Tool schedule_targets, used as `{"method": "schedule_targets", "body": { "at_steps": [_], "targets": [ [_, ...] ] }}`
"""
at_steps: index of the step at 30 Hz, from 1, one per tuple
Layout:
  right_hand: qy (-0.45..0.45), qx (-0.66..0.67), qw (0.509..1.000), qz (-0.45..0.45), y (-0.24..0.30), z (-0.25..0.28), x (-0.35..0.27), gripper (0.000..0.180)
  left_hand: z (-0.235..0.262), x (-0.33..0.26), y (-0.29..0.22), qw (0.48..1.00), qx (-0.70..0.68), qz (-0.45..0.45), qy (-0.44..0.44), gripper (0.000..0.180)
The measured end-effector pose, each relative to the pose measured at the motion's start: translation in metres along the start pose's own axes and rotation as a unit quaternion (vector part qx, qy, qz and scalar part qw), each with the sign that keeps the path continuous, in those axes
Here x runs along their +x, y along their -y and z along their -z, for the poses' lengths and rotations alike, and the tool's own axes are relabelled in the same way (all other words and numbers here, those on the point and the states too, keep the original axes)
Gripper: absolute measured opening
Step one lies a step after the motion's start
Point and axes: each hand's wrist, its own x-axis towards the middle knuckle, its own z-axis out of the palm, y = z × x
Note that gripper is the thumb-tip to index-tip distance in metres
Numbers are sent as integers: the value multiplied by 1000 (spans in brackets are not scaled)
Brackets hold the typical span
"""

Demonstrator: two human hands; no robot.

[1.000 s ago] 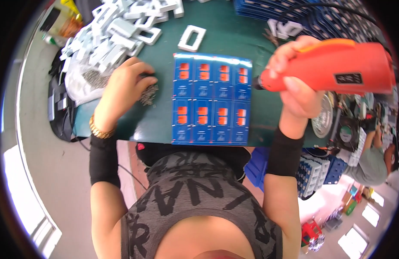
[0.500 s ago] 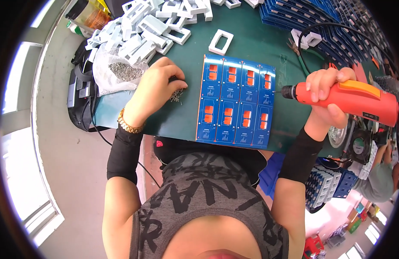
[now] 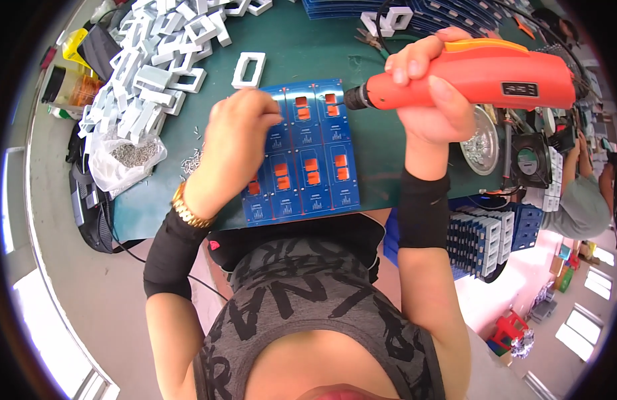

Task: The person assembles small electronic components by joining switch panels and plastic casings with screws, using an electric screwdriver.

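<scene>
- L hand (image 3: pixel 238 137): over upper-left part of panel, thumb + fingertips drawn together; can't tell if a screw is pinched there.
- R hand (image 3: pixel 432 103): wrapped firmly round red elec. screwdriver (image 3: pixel 482 75), held approx. horiz., bit pointing L at panel's upper-right cell; can't tell if tip touches.
- Blue PCB panel (image 3: pixel 325 137): flat on green tabletop (image 3: pixel 392 157) nr front edge, btwn hands, partly hidden by L hand; orange showing in its cells.
- Loose screws (image 3: pixel 191 163): small heap L of panel, partly behind L hand.
- Plastic bag (image 3: pixel 103 175) w/ more screws: further L.
- White frames (image 3: pixel 148 79): big pile, upper L; single white frame (image 3: pixel 238 71) just beyond panel.
- Pliers (image 3: pixel 370 40): far side, nr stacked blue panels (image 3: pixel 448 19).
- Round dish (image 3: pixel 496 143) w/ small parts: R of R hand.
</scene>
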Motion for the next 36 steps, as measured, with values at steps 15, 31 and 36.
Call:
{"method": "schedule_targets", "body": {
  "at_steps": [15, 31, 36],
  "targets": [
    [-23, -57, 998, -10, 10, -12, -4, 53, -56, 30, -8, 994, 42, -78, 65, 6],
    [-13, -12, 999, -49, 3, -20, -11, 56, -51, 28, 2, 996, -30, -58, 55, 6],
    [-13, -24, 997, -67, 0, -24, -9, 56, -52, 30, 4, 997, -32, -60, 39, 6]
  ]
}}
